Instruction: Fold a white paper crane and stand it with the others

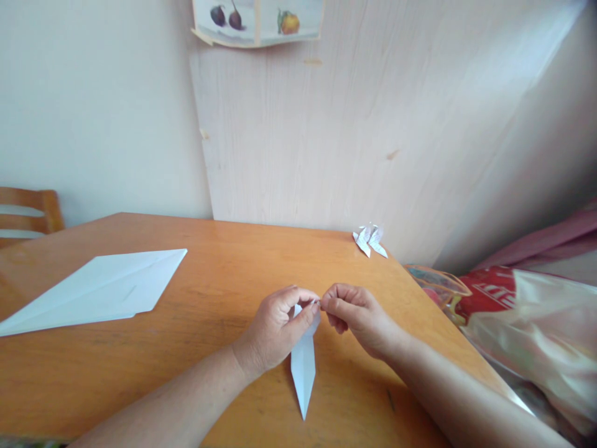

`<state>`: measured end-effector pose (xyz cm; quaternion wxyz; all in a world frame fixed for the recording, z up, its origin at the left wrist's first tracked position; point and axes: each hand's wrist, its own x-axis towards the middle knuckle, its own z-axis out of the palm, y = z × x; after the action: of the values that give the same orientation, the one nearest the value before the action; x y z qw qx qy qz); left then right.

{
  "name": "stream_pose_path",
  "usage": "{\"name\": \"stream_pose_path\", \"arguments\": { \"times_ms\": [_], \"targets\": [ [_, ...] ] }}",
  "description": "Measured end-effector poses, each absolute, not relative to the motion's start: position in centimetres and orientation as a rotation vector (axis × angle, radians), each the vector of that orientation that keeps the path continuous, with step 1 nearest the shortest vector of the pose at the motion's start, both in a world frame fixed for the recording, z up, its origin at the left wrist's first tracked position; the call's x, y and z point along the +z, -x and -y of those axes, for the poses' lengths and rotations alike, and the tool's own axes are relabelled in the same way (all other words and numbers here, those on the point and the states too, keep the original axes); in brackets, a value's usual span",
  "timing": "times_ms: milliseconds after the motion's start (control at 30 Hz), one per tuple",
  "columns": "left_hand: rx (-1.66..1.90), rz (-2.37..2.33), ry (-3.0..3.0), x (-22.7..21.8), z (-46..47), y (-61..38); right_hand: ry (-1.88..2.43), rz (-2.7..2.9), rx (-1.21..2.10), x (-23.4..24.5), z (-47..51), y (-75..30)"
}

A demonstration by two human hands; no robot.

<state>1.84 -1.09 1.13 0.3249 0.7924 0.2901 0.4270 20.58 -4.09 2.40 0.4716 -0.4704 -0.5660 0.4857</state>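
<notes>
A narrow piece of folded white paper (303, 370) is held over the wooden table (224, 267), its long point hanging toward me. My left hand (282, 323) is closed on its upper part, thumb against fingers. Close beside it, my right hand (352, 308) pinches a small tip of the same paper between thumb and forefinger. The two hands almost meet at this tip. My fingers hide much of the upper folds.
A large sheet of folded white paper (107, 286) lies on the left. Small folded paper figures (370, 241) stand at the table's far right corner. Bags (536, 323) are heaped beyond the right edge. A wooden chair (30, 211) is at far left, and a fruit picture (259, 22) hangs on the wall.
</notes>
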Motion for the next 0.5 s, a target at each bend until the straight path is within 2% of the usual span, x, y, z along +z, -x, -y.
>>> {"name": "stream_pose_path", "arguments": {
  "times_ms": [500],
  "targets": [
    [1.14,-0.737,-2.044,1.49,1.05,-1.93,1.151,1.403,1.191,2.69,4.23,-20.45]
  ]
}}
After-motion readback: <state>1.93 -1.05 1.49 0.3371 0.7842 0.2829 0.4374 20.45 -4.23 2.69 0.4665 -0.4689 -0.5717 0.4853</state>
